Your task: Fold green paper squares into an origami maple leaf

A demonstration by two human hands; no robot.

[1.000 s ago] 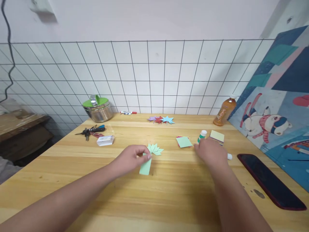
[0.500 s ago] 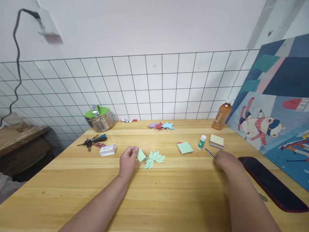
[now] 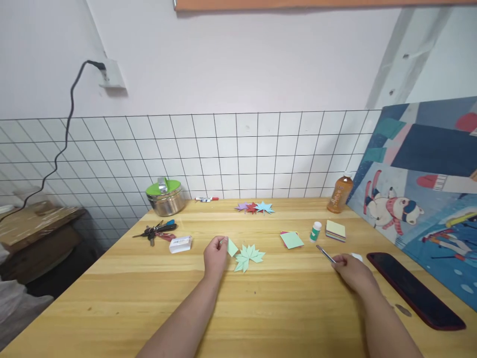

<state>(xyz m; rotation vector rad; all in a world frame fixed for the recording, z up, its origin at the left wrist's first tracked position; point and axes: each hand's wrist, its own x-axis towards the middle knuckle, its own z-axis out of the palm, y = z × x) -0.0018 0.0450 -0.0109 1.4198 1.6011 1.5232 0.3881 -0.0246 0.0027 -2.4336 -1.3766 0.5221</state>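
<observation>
My left hand [image 3: 216, 256] is closed, pinching a small light green paper piece [image 3: 231, 247] by its left edge just above the table. Right beside that paper lies a pale green folded paper leaf [image 3: 249, 257] with pointed lobes. My right hand [image 3: 352, 271] has its thumb and fingertips closed on the near end of a slim silvery tool [image 3: 325, 253] that lies slanted on the table; its kind is unclear, since the hand hides that end. A glue stick [image 3: 315, 232] with a white cap stands behind the tool. Left of it is a stack of green and pink paper squares [image 3: 292, 240].
Purple, red and blue paper leaves [image 3: 264, 208] lie at the back. A yellow-topped paper pad [image 3: 336, 230], a bottle [image 3: 340, 194] and a dark phone [image 3: 413, 288] are on the right. Keys [image 3: 154, 230], a white box [image 3: 181, 244] and a green-lidded pot [image 3: 166, 199] stand left.
The view has tilted up and shifted left, so everything sits lower and mostly further right. My right hand's fingertips now show at the tool's near end. My left hand keeps the green paper.
</observation>
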